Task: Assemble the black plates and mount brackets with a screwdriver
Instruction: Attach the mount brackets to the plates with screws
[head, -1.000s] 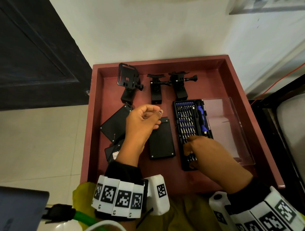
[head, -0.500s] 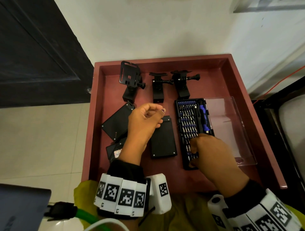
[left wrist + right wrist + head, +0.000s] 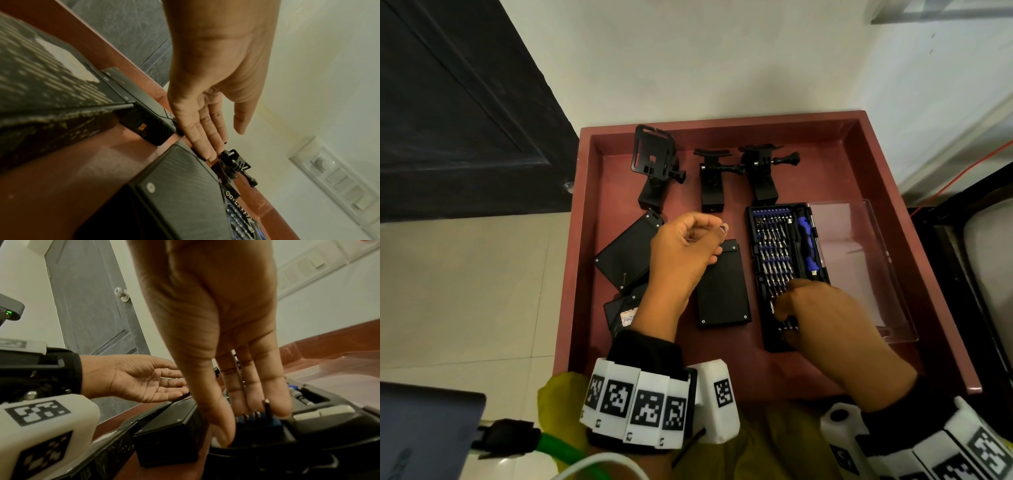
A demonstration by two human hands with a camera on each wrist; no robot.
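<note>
Red-brown tray (image 3: 599,240) is carrying all the parts. Three black plates are lying beneath and to either side of the left hand (image 3: 681,253): one plate (image 3: 722,287) just right of its fingers, an angled plate (image 3: 625,251) to their left, and a labelled plate (image 3: 621,313) under the wrist. Three mount brackets (image 3: 712,181) are standing beyond the fingertips, well apart from them.

Bit case (image 3: 784,270) is lying open; the right hand (image 3: 822,315) is reaching down into its near rows.

Left hand is hovering palm-up above the plates, fingers relaxed and nearly straight in the wrist view, holding nothing.

Right fingers (image 3: 265,386) are pointing down, narrow, tips among the upright bits (image 3: 255,414). Thumb is sitting at the case edge. Whether a bit is already pinched: cannot tell.

Blue-handled screwdriver (image 3: 806,246) is sitting in its slot, beyond the right fingertips, untouched.

Judgement: the step is bit selection.
- Match the tip to the small plate screws before pulling.
- Lift straight up so neighbouring bits are not disturbed.
- Steady the case edge with the thumb.
</note>
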